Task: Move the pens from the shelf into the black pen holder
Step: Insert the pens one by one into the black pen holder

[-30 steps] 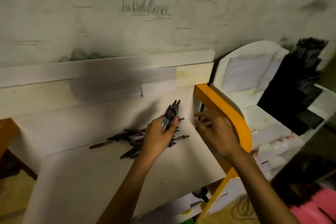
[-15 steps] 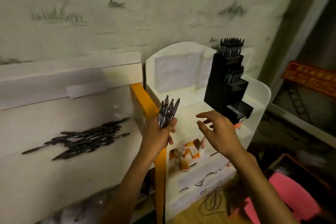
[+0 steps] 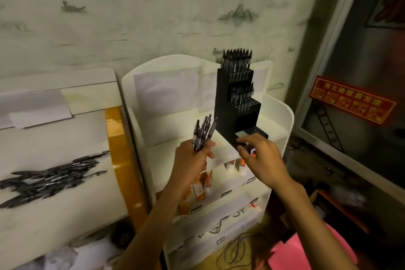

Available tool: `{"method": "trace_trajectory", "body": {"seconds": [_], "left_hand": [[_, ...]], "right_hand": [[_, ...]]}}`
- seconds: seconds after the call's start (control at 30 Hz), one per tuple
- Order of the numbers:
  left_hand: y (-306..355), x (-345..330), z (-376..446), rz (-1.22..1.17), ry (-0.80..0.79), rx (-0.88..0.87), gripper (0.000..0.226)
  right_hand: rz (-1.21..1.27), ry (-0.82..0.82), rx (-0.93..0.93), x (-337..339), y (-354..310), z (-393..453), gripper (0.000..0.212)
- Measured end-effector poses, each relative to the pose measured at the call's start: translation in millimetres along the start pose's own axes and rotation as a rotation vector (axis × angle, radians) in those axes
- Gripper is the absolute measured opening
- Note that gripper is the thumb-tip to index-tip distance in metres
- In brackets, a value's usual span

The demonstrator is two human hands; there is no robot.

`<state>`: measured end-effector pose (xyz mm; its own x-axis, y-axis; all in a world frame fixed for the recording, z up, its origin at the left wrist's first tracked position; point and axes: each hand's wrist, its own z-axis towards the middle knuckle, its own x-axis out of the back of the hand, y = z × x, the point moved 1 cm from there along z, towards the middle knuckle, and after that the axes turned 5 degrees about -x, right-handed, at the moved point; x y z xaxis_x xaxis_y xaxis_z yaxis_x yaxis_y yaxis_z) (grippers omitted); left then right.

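My left hand (image 3: 192,159) is closed around a bundle of dark pens (image 3: 202,132), held upright with their tips up, just left of the black pen holder (image 3: 228,112). The holder is a stepped black block on top of a white display stand (image 3: 282,116); its two upper tiers are full of pens and its lowest tier shows bare holes. My right hand (image 3: 260,155) hovers with fingers spread and nothing in it, right in front of the holder's lowest tier. A heap of loose dark pens (image 3: 50,180) lies on the white shelf (image 3: 54,138) at the left.
An orange frame edge (image 3: 119,149) separates the shelf from the white stand. Lower tiers of the stand hold small orange and white items (image 3: 201,186). A red sign (image 3: 350,103) hangs on a dark panel at right. Pink material (image 3: 306,254) and a coiled cable (image 3: 234,252) lie below.
The view has swung right from the shelf to the white stand. My left hand has carried the pen bundle off the shelf toward the holder, and my right hand has reached up to the holder's front.
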<state>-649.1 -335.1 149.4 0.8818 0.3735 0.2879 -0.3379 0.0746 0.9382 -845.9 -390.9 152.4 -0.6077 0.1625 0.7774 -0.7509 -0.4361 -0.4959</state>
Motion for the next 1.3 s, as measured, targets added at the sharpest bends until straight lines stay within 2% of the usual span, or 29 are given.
{"method": "trace_trajectory", "body": {"seconds": [0.2, 0.4, 0.5, 0.7, 0.93, 1.13, 1.3], "left_hand": [[9, -57, 56, -0.049, 0.018, -0.029, 0.029], [11, -99, 98, -0.281, -0.036, 0.064, 0.038], [11, -116, 122, -0.338, -0.019, 0.072, 0.023], [8, -145, 150, -0.345, 0.028, 0.108, 0.032], [16, -180, 175, -0.336, 0.115, 0.105, 0.022], [30, -215, 193, -0.356, 0.198, 0.099, 0.027], [31, -242, 212, -0.364, 0.269, 0.115, 0.029]], "right_hand": [[0.002, -0.008, 0.032, 6, 51, 59, 0.024], [-0.031, -0.076, 0.025, 7, 99, 114, 0.024], [-0.035, -0.072, 0.039, 8, 119, 140, 0.023], [0.006, -0.101, 0.081, 7, 144, 180, 0.024], [0.076, -0.136, 0.159, 11, 171, 224, 0.022], [0.137, -0.228, 0.239, 12, 192, 259, 0.026], [0.204, -0.225, 0.285, 19, 215, 289, 0.023]]}}
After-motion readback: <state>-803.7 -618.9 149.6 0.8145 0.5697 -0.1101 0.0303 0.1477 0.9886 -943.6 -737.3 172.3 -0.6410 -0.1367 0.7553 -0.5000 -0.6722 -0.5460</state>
